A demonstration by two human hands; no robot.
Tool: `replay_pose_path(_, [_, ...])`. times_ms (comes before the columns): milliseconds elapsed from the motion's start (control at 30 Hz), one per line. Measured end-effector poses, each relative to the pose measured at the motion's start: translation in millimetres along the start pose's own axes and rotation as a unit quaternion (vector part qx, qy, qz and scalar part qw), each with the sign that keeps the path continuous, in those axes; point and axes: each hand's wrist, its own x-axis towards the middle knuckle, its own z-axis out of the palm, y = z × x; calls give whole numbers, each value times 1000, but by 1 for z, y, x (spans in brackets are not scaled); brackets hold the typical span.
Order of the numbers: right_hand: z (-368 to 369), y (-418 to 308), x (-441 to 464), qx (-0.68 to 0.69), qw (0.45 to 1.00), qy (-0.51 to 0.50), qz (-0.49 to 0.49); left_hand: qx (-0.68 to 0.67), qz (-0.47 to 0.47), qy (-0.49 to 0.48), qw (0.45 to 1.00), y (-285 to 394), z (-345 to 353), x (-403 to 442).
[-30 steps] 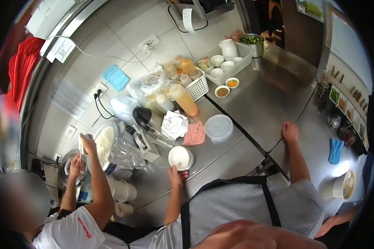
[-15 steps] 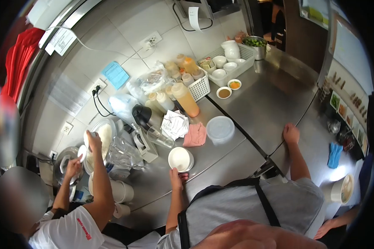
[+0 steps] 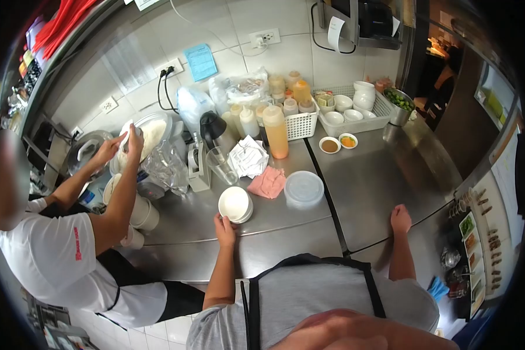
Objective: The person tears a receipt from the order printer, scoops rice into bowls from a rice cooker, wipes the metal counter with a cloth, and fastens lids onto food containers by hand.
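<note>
White bowl (image 3: 235, 201) just beyond the left hand (image 3: 225, 230)

The left hand's fingers are partly curled against the bowl's near side; whether they grip it, I cannot tell. The bowl, round with no long axis, stands near the front edge of the steel counter (image 3: 274, 217). The right hand (image 3: 400, 219), closed in a fist, is well apart, along that edge.

Bright middle inside a dark, curved border.
Pale glare lies on the steel table (image 3: 385, 198); the doorway (image 3: 423, 76) is dim. Straight lines bow toward the edges, the bowl (image 3: 235, 204) looks fairly sharp, and a co-worker's head (image 3: 7, 181) is blurred.
</note>
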Motion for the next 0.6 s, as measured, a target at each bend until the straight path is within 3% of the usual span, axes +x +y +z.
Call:
replay_pose_path(167, [7,11,8,8,999,26,-30,37,36,37,998,-4,4,-2])
replay_pose_path(367, [-3,0,6,11,999,10,-47,93,13,91,991,-5,8,-6])
replay_pose_path(600, [4,11,2,36,994,53,-84,62,2,53,997,-2,7,-6])
